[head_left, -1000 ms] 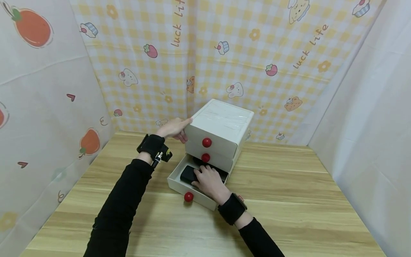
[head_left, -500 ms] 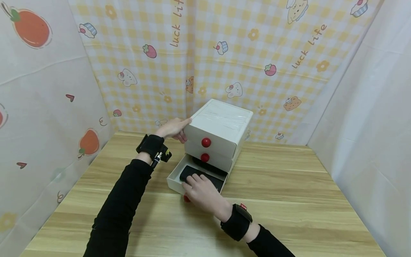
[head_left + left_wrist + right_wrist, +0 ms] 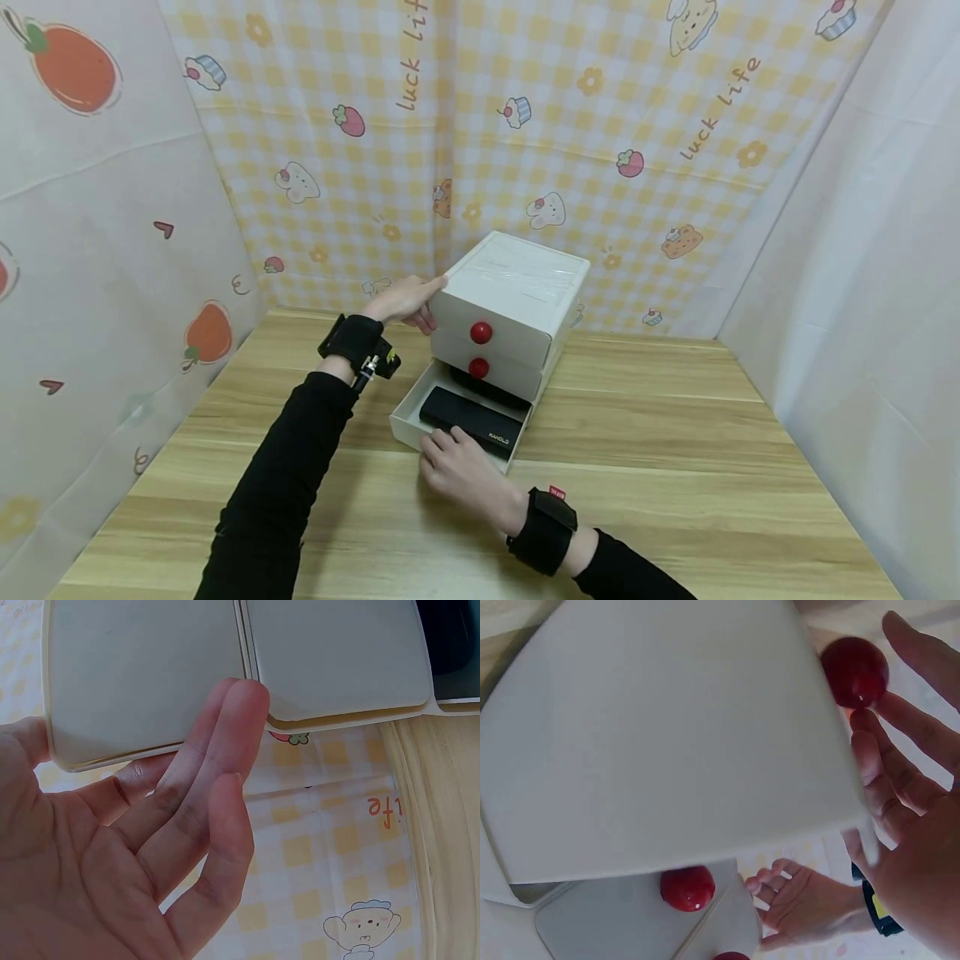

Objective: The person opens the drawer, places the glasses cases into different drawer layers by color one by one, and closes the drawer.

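Observation:
A white three-drawer cabinet [image 3: 517, 283] stands on the table with its bottom drawer [image 3: 408, 429] pulled out. In the drawer lies a flat black case [image 3: 465, 414] with pale lettering; a second dark thing shows behind it. My left hand [image 3: 408, 300] rests against the cabinet's left side, thumb at the top edge, fingers [image 3: 238, 720] fairly straight along the wall. My right hand [image 3: 461, 475] is at the drawer front. In the right wrist view its fingertips touch the red knob [image 3: 855, 673], with the thumb apart from it. The head view hides this knob behind the hand.
Two more red knobs [image 3: 481, 332] sit on the upper drawers, which are pushed in. The wooden table [image 3: 660, 450] extends around the cabinet. A yellow checked cloth [image 3: 570, 125] hangs close behind, with white cloths at both sides.
My right hand has come off the black case, leaving it in the drawer, and moved toward me and down to the drawer front. The left hand has stayed put.

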A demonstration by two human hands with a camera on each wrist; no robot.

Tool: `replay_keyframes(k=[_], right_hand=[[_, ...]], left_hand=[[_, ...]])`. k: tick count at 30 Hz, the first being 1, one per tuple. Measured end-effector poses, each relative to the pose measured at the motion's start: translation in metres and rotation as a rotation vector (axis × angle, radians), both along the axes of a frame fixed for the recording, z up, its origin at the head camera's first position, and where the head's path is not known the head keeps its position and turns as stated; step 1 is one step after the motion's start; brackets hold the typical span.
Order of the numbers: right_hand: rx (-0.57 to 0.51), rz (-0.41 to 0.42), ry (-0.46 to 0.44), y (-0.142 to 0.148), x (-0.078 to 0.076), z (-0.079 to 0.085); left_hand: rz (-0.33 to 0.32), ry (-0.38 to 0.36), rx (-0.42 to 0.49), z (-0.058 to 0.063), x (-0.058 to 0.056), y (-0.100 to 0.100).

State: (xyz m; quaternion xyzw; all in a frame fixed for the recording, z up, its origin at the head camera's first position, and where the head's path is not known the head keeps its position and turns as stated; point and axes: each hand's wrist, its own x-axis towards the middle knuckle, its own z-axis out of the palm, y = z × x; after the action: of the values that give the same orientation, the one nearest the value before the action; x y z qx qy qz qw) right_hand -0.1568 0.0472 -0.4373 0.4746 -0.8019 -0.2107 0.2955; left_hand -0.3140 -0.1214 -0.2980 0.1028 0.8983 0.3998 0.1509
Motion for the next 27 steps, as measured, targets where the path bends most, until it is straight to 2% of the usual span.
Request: replay_keyframes(k=[7,27], right_hand=[[0.054,-0.036,0.006,-0.0015,-0.0022,-0.004],[0.038,-0.035,0.016,0.0006,-0.0064,0.0004]], left_hand=[[0.001,0.003,-0.005,0.0003,-0.0003,0.0002],[0.008,0.007,-0.001,-0.0005,0.0016,0.0004]])
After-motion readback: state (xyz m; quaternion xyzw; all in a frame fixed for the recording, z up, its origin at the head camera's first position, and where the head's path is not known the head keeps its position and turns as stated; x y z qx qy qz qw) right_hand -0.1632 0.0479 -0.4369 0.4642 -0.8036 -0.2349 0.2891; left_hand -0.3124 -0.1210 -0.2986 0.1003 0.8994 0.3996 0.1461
